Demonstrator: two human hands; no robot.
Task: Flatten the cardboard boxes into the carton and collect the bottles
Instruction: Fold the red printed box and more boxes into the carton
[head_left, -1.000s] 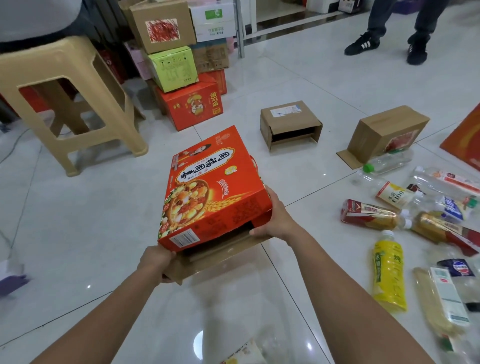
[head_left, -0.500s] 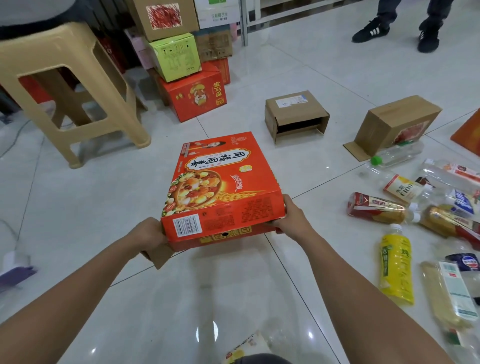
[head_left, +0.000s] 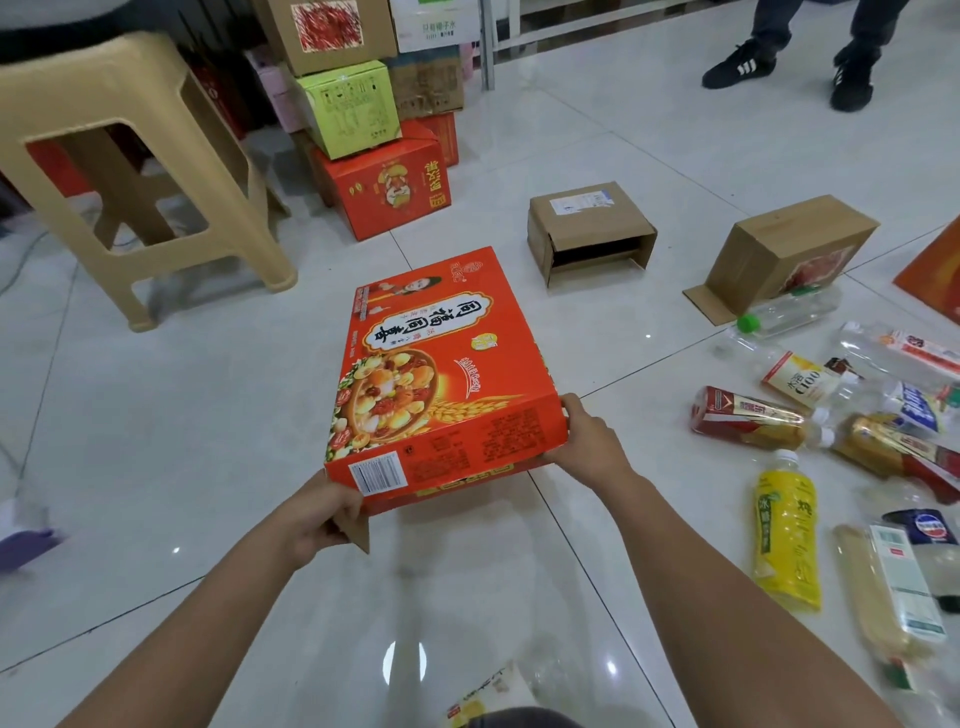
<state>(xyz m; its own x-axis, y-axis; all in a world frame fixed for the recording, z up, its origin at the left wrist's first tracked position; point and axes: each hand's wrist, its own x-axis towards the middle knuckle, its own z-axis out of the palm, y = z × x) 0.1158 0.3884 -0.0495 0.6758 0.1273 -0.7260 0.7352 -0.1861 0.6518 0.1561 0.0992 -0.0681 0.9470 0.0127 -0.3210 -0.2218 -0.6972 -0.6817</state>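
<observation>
**Desk:** Where is the red box, and who has it?

**Photographer:** It is over the tiled floor, printed face up, with its near end held in both hands. The left hand grips the near-left corner, its fingers curled round a plain brown flap that hangs below the edge. The right hand clasps the near-right corner, thumb on the top edge. Both forearms reach forward, well apart. I cannot tell whether the far end touches the floor.

**Desk:** And the step in hand?

**Photographer:** Flattening, I'd judge. The box looks full-shaped, so the end flaps should be opened first. Then push opposite corners so the walls fold along their creases rather than buckle. The bottles lie scattered to the right, uncollected, and two brown boxes wait beyond.
</observation>
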